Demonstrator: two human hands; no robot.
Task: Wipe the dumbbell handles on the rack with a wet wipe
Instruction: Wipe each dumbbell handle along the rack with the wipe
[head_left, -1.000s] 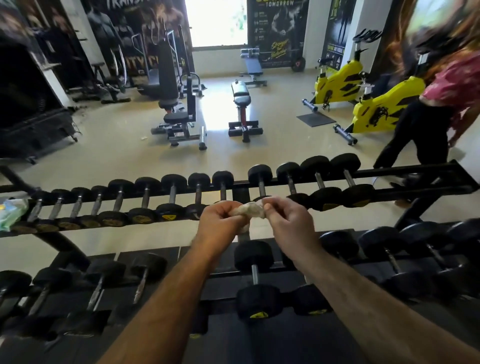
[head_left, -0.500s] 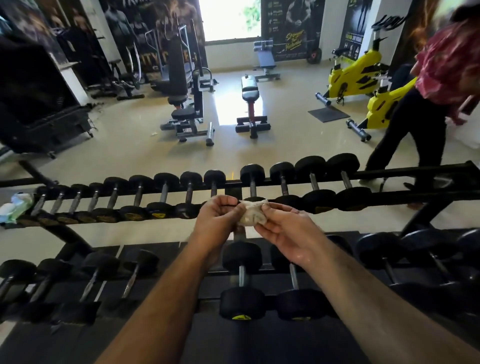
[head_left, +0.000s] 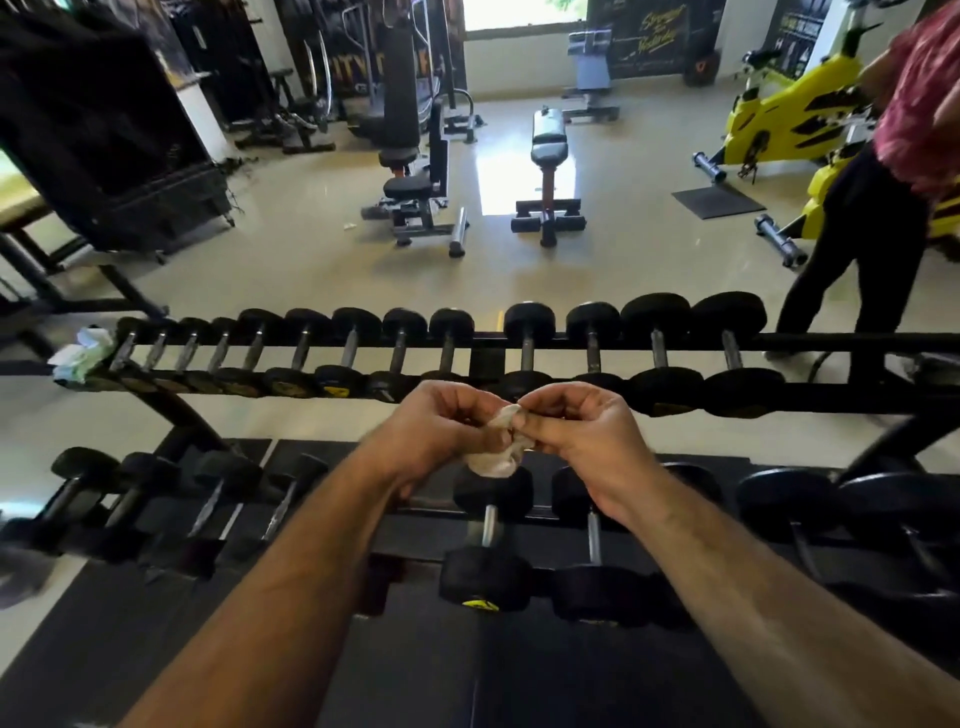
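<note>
We see the long black steel two-tier dumbbell rack (head_left: 831, 344) running from 9 to 3 o'clock, its chrome-handled black dumbbells (head_left: 528, 345) pointing toward 12. Since a moment ago our view has dropped. A person in a pink top (head_left: 883, 171) stands at 2 o'clock. Our left hand (head_left: 441, 431) and right hand (head_left: 582, 431) pinch the crumpled white wet wipe (head_left: 501, 447) above the lower tier

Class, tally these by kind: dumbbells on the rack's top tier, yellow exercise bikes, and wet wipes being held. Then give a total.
Dumbbells on the top tier: 13
Yellow exercise bikes: 2
Wet wipe held: 1
Total: 16
</note>
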